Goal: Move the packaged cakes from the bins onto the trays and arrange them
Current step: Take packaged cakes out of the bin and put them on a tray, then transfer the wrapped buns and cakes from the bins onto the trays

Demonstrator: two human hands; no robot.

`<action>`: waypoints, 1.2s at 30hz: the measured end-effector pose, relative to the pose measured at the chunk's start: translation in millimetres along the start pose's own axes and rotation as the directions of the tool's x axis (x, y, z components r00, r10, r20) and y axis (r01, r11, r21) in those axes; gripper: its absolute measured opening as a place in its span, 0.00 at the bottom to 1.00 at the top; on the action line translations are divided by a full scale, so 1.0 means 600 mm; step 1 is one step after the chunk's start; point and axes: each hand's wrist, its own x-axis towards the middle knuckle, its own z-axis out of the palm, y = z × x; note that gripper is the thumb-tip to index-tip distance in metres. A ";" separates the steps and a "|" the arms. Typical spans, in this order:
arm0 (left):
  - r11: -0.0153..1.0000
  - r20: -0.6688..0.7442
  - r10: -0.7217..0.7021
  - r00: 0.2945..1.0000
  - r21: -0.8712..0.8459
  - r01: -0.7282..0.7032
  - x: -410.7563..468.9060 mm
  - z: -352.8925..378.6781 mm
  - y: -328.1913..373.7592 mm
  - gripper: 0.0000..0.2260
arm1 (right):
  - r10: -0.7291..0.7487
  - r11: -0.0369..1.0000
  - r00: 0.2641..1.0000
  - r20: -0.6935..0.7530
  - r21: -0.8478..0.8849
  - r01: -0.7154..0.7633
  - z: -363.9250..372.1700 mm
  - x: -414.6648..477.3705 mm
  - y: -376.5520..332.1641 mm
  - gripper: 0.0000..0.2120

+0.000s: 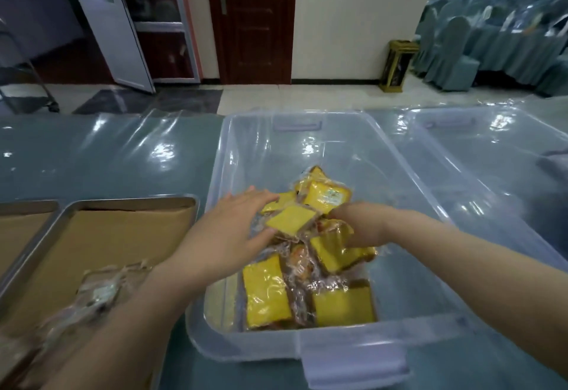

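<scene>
Yellow sponge squares sealed in clear crinkly film, the packaged cakes [307,251], lie heaped in the near half of the clear plastic bin [353,348] in front of me. I judge them light and soft: squeeze hard and the sponge would dent, and the glossy film looks slippery, so I would take each one across its flat faces or by the film's sealed edge, not by a corner.

My left hand [227,230] is spread over the top of the heap with fingers nearly straight. The thumb touches the near edge of the topmost square cake [290,220] and the fingertips reach past its far side, so that piece sits between thumb and fingers, not yet clamped. My right hand [359,226] comes in from the right, just beside the same piece, its fingers buried under the wrappers, so I cannot tell whether they have closed on anything.

The brown-paper-lined metal tray [129,202] sits just left of the bin, with blurred wrapped cakes [98,293] already on it.
</scene>
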 end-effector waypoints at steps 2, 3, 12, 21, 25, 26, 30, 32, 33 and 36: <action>0.999 0.024 -0.034 0.999 0.039 0.033 0.003 0.001 -0.002 0.24 | -0.006 0.999 0.997 0.081 -0.035 0.009 0.018 0.017 -0.005 0.38; 0.996 0.031 -0.045 0.998 0.072 0.043 0.005 0.002 -0.004 0.24 | -0.004 0.996 0.996 0.087 -0.085 0.012 0.026 0.024 -0.008 0.37; 0.903 0.518 -0.158 0.840 0.420 -0.089 0.117 0.060 0.042 0.24 | -0.105 0.990 0.978 0.181 -0.072 0.120 0.016 0.011 -0.032 0.14; 0.762 0.607 -0.225 0.762 0.597 -0.251 0.100 0.165 0.036 0.20 | -0.115 0.988 0.869 0.482 -0.038 0.152 0.037 0.012 -0.053 0.33; 0.746 0.615 -0.199 0.763 0.599 -0.289 0.103 0.170 0.044 0.24 | -0.113 0.994 0.921 0.371 0.040 0.106 0.006 0.015 -0.033 0.10; 0.737 0.615 -0.197 0.763 0.607 -0.299 0.107 0.167 0.044 0.21 | -0.096 0.995 0.945 0.313 0.039 0.089 0.001 0.015 -0.027 0.10; 0.766 0.559 -0.164 0.813 0.592 -0.253 0.123 0.143 0.048 0.08 | -0.018 1.000 0.983 0.181 0.005 0.017 -0.003 0.015 -0.006 0.13; 0.855 0.477 -0.133 0.869 0.499 -0.143 0.133 0.124 0.040 0.05 | 0.022 0.999 0.991 0.130 0.022 -0.025 -0.008 0.015 0.004 0.14; 0.903 0.426 -0.144 0.893 0.425 -0.057 0.138 0.113 0.031 0.04 | 0.039 0.998 0.995 0.088 0.042 -0.043 -0.011 0.014 0.010 0.14; 0.956 0.238 -0.277 0.931 0.166 0.242 0.161 0.085 -0.002 0.05 | 0.128 0.985 0.986 -0.110 0.132 -0.114 -0.022 0.012 0.022 0.09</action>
